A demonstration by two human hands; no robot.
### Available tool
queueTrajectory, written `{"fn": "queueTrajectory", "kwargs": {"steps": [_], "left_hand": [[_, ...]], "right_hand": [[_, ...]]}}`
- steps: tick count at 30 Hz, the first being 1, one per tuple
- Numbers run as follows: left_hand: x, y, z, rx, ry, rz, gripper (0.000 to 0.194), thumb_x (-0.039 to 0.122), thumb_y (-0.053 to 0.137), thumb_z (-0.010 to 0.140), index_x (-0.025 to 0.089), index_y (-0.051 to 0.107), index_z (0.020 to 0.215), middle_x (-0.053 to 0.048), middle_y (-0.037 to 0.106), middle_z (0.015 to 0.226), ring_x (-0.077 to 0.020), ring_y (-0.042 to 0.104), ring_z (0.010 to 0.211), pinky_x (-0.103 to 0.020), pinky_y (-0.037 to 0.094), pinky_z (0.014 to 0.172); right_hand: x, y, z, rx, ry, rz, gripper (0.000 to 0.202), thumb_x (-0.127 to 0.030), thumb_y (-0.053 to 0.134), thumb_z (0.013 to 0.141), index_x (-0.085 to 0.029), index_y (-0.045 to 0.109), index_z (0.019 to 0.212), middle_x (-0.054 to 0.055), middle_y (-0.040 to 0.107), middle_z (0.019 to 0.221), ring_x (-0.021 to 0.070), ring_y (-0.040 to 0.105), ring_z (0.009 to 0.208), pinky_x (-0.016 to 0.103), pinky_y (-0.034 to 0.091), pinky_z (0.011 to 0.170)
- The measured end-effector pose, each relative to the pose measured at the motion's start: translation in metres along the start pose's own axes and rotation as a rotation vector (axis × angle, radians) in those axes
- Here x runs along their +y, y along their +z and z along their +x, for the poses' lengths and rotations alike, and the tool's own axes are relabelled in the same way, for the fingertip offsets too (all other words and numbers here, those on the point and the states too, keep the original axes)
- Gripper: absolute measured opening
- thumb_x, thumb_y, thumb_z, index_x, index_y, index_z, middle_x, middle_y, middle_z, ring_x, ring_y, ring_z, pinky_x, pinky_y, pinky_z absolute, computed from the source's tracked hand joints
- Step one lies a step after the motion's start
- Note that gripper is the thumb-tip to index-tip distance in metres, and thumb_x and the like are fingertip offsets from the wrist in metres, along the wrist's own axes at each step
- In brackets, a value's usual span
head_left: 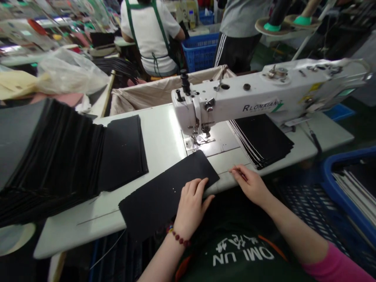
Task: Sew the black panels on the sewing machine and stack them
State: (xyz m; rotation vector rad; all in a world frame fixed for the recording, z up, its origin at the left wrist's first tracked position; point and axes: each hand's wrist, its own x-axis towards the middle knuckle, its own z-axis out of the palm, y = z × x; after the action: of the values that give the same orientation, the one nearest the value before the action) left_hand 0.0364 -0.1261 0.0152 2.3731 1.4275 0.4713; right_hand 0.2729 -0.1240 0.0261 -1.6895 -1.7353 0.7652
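A black flat panel (164, 188) lies at a slant on the sewing machine's table, its far corner just in front of the needle area. My left hand (192, 199) rests on the panel's near right part, fingers stretched over it and thumb off its edge. To the right of the panel, my right hand (248, 182) is closed in a pinch above the table's front edge. Whatever is between its fingertips is too small to make out. The white sewing machine (235, 98) stands behind both hands, its presser foot (201, 138) lit by a lamp.
Black panels with pale edges (264, 137) are stacked under the machine arm. More black panels (123, 149) lie left, beside a tall black pile (58, 152). A blue crate (329, 168) stands at the right. Beyond the cloth-lined bin (141, 96) are two people.
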Motion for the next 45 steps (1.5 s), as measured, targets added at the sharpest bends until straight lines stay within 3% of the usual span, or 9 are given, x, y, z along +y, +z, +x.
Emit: {"fn": "queueTrajectory", "kwargs": {"steps": [7,19,24,28,30,33,35,39,45], "left_hand": [[0.020,0.025,0.035,0.023,-0.014,-0.037,0.010,0.023,0.049,0.095,0.019,0.057,0.091,-0.005,0.058,0.092,-0.0221,0.052,0.086,-0.038,0.043,0.079],[0.017,0.024,0.031,0.045,-0.077,-0.271,0.007,0.021,0.052,0.094,0.020,0.054,0.087,-0.003,0.058,0.090,-0.0205,0.051,0.086,-0.036,0.042,0.078],[0.016,0.013,0.019,0.028,0.014,-0.290,0.005,0.020,0.051,0.094,0.019,0.055,0.091,-0.005,0.059,0.093,-0.0199,0.052,0.088,-0.035,0.042,0.079],[-0.013,-0.014,-0.029,-0.112,0.288,-0.210,0.021,0.022,0.055,0.092,0.019,0.052,0.071,-0.001,0.053,0.071,-0.0171,0.049,0.071,-0.034,0.040,0.070],[-0.037,-0.029,-0.063,-0.076,0.321,-0.152,0.030,0.028,0.059,0.090,0.019,0.048,0.064,0.000,0.048,0.063,-0.0164,0.046,0.065,-0.034,0.039,0.067],[-0.074,-0.049,-0.106,0.098,0.219,-0.041,0.028,0.042,0.071,0.081,0.017,0.060,0.088,-0.006,0.059,0.081,-0.0211,0.054,0.079,-0.039,0.045,0.075],[-0.095,-0.057,-0.125,0.200,0.115,0.066,0.048,0.040,0.077,0.076,0.018,0.058,0.114,-0.011,0.063,0.102,-0.0263,0.058,0.096,-0.045,0.047,0.086],[-0.128,-0.061,-0.142,0.170,0.001,0.162,0.060,0.026,0.070,0.082,0.025,0.045,0.136,-0.013,0.053,0.135,-0.0320,0.047,0.129,-0.054,0.039,0.105],[-0.150,-0.055,-0.150,0.115,-0.043,0.140,0.052,0.009,0.045,0.088,0.027,0.049,0.137,-0.008,0.047,0.146,-0.0275,0.034,0.141,-0.057,0.031,0.112]], "right_hand": [[-0.001,0.005,-0.022,-0.111,-0.002,-0.359,0.020,-0.040,0.040,0.098,-0.023,0.050,0.095,0.000,0.065,0.078,0.0186,0.064,0.069,0.028,0.036,0.060],[-0.019,0.023,-0.005,-0.177,-0.102,-0.591,0.022,-0.037,0.038,0.100,-0.023,0.053,0.092,0.001,0.068,0.079,0.0185,0.062,0.063,0.031,0.023,0.053],[-0.019,0.021,-0.003,-0.164,-0.088,-0.632,0.024,-0.035,0.036,0.100,-0.023,0.054,0.091,0.001,0.068,0.074,0.0191,0.063,0.062,0.031,0.022,0.052],[-0.008,0.015,-0.002,-0.138,-0.060,-0.561,0.029,-0.043,0.033,0.101,-0.022,0.053,0.093,0.000,0.065,0.066,0.0193,0.062,0.059,0.029,0.025,0.053],[-0.001,0.014,-0.002,-0.113,-0.062,-0.507,0.029,-0.047,0.037,0.099,-0.023,0.052,0.095,0.000,0.065,0.069,0.0198,0.063,0.061,0.029,0.029,0.054],[0.004,0.017,0.000,-0.065,-0.095,-0.451,0.031,-0.052,0.044,0.095,-0.022,0.053,0.095,0.000,0.065,0.075,0.0197,0.063,0.066,0.027,0.033,0.057],[0.001,0.021,0.003,-0.047,-0.137,-0.445,0.032,-0.053,0.048,0.093,-0.022,0.054,0.091,0.000,0.064,0.073,0.0190,0.062,0.065,0.027,0.033,0.057],[-0.015,0.031,0.012,-0.099,-0.271,-0.459,0.029,-0.048,0.049,0.093,-0.021,0.056,0.086,0.002,0.063,0.074,0.0183,0.060,0.065,0.028,0.035,0.058],[-0.037,0.050,0.013,-0.280,-0.469,-0.417,0.031,-0.041,0.050,0.094,-0.021,0.059,0.115,0.009,0.064,0.118,0.0191,0.064,0.082,0.028,0.043,0.064]]}}
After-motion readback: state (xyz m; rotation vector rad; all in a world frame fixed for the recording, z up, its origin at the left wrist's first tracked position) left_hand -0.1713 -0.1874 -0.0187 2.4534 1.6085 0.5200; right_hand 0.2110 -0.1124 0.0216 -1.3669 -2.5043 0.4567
